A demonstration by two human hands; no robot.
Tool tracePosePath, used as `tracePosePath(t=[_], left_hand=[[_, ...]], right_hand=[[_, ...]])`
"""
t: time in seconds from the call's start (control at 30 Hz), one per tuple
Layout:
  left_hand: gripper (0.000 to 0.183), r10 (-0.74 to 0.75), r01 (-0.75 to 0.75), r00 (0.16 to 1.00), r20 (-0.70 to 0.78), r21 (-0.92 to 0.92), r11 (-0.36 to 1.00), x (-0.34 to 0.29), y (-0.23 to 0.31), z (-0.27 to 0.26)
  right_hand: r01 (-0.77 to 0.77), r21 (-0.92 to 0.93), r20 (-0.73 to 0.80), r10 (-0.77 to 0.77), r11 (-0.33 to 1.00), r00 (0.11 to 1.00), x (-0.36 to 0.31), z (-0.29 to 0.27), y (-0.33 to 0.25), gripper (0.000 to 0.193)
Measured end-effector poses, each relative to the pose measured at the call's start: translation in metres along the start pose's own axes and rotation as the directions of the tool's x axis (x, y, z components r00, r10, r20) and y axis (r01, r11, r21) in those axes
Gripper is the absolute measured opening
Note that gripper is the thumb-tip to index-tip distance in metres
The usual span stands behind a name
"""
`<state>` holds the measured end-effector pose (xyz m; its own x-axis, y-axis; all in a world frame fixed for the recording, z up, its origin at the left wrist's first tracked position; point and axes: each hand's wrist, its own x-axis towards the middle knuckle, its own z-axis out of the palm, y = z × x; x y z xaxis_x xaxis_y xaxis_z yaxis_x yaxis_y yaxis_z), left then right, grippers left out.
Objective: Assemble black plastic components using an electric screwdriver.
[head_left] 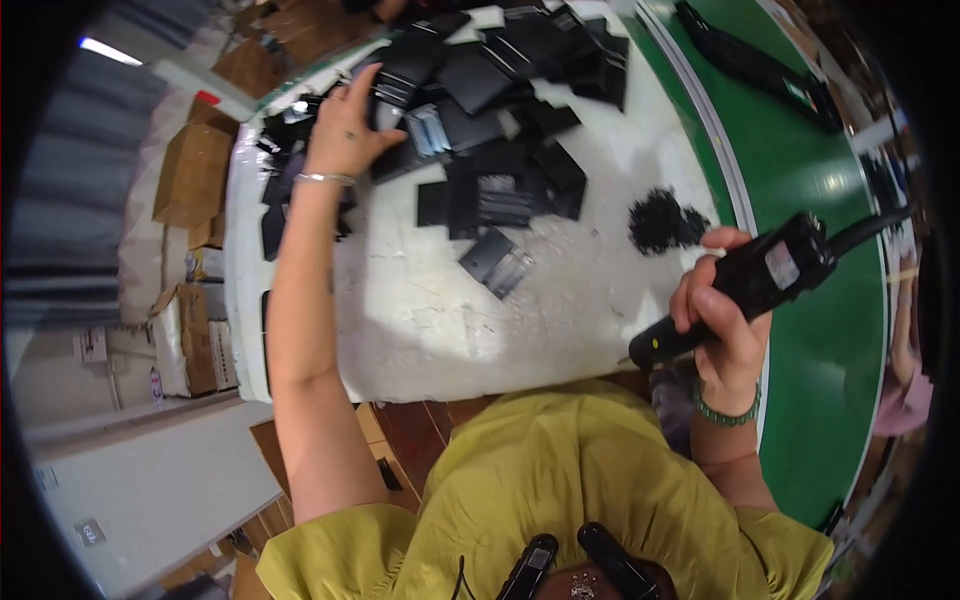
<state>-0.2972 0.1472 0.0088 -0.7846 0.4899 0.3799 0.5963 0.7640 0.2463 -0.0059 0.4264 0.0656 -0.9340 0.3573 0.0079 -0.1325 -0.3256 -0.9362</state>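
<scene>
We see a scuffed white table at centre, a green surface at 3 o'clock and a cardboard box at 10. Flat black pieces crowd 12 o'clock; a dark heap lies at 2. The left hand, arm extended, reaches toward 11, thumb spread wide; we cannot tell contact. At 3, the right hand encircles a corded black tool, tip toward 8.
</scene>
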Motion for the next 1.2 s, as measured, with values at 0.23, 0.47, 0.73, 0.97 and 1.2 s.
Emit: tracePosePath(t=[0.23,0.47,0.73,0.97,1.2], left_hand=[[0.077,-0.149,0.134,0.988,-0.036,-0.271,0.953,-0.009,0.035,-0.03],[0.072,0.334,-0.076,0.848,0.411,-0.529,0.845,-0.122,0.144,-0.052],[0.071,0.364,-0.102,0.792,0.489,-0.482,0.87,-0.146,0.179,-0.015],[0.032,0.197,-0.114,0.973,0.12,-0.492,0.863,-0.106,0.187,0.004],[0.009,0.17,-0.179,0.983,-0.073,-0.616,0.767,-0.099,0.201,0.017]], right_hand=[[0.146,0.092,-0.07,-0.14,0.985,0.988,0.011,-0.027,0.01,0.039],[0.458,0.065,-0.15,-0.445,0.887,0.883,0.075,-0.019,0.03,0.03],[0.37,0.124,-0.101,-0.359,0.921,0.928,0.092,-0.011,0.041,0.027],[0.477,0.21,0.081,-0.502,0.853,0.861,0.058,0.01,0.016,0.032],[0.44,0.339,0.288,-0.537,0.832,0.793,0.034,0.007,-0.01,0.035]])
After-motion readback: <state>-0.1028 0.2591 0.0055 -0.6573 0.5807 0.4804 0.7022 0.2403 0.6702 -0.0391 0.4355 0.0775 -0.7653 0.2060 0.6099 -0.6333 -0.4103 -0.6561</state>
